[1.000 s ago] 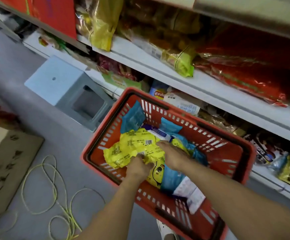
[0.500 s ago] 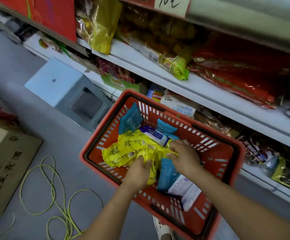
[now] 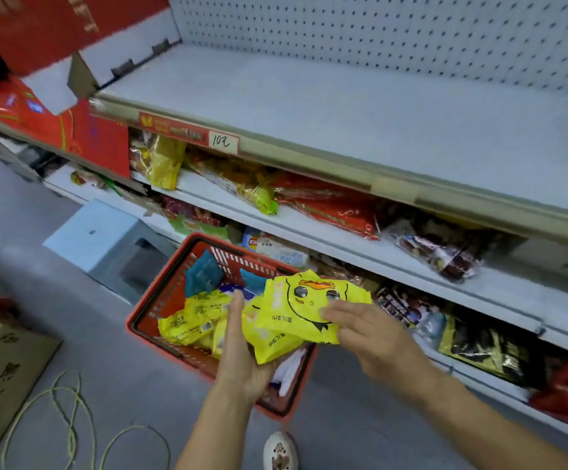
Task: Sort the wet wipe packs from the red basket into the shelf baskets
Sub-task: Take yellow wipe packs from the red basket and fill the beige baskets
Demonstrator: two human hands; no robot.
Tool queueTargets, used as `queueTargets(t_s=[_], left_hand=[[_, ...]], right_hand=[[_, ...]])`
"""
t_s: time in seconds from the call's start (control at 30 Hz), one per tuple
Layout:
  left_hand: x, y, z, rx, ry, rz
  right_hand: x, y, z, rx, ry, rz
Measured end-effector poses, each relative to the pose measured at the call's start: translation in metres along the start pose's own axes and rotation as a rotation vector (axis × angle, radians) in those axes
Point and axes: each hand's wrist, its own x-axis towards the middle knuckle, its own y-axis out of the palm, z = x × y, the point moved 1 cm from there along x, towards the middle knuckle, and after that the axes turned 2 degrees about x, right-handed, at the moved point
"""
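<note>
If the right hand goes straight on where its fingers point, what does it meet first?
The duck pack: the right hand points its straight fingers left at it and seems to touch its face, though depth is unclear.
</note>
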Motion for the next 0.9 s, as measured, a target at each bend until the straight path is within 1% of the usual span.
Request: queueTargets(t_s=[0.07, 0.13, 0.2, 0.23, 0.27, 0.37, 0.4, 0.43, 0.47, 0.53, 0.67, 0.73, 0.8, 0.9], left_hand=[[-0.024, 0.036, 0.02, 0.051, 0.001, 0.058], [-0.044, 0.069, 0.046, 0.096, 0.038, 0.016], [-0.059, 0.099, 0.072, 0.149, 0.11, -0.039], [-0.067, 0.115, 0.084, 0.169, 0.147, -0.049], [-0.075, 0.131, 0.096, 0.184, 0.183, -0.045], [-0.094, 0.177, 0.13, 0.229, 0.257, 0.018], [-0.099, 0.193, 0.142, 0.25, 0.275, 0.047], [-0.104, 0.207, 0.152, 0.268, 0.29, 0.072], [-0.109, 0.22, 0.162, 0.283, 0.303, 0.092], [-0.118, 0.248, 0.177, 0.307, 0.322, 0.139], [-0.132, 0.299, 0.195, 0.346, 0.309, 0.211], [-0.133, 0.324, 0.202, 0.364, 0.296, 0.251], [-0.13, 0.349, 0.207, 0.393, 0.318, 0.292], [-0.124, 0.39, 0.215, 0.408, 0.339, 0.377]], right_hand=[[-0.019, -0.041, 0.0, -0.041, -0.02, -0.002], [-0.04, -0.082, 0.0, -0.089, 0.003, 0.038], [-0.067, -0.124, -0.001, -0.087, 0.111, 0.043], [-0.079, -0.146, 0.0, -0.05, 0.23, 0.01], [-0.092, -0.167, 0.003, 0.031, 0.398, -0.053], [-0.117, -0.224, 0.011, 0.386, 1.013, -0.376], [-0.123, -0.239, 0.009, 0.537, 1.178, -0.45], [-0.129, -0.252, 0.004, 0.695, 1.293, -0.492], [-0.135, -0.265, -0.001, 0.826, 1.36, -0.517], [-0.145, -0.292, -0.006, 0.938, 1.376, -0.564], [-0.166, -0.337, -0.017, 0.952, 1.328, -0.727], [-0.175, -0.357, -0.024, 0.989, 1.335, -0.787], [-0.183, -0.376, -0.035, 1.029, 1.34, -0.8], [-0.188, -0.409, -0.054, 1.007, 1.312, -0.747]])
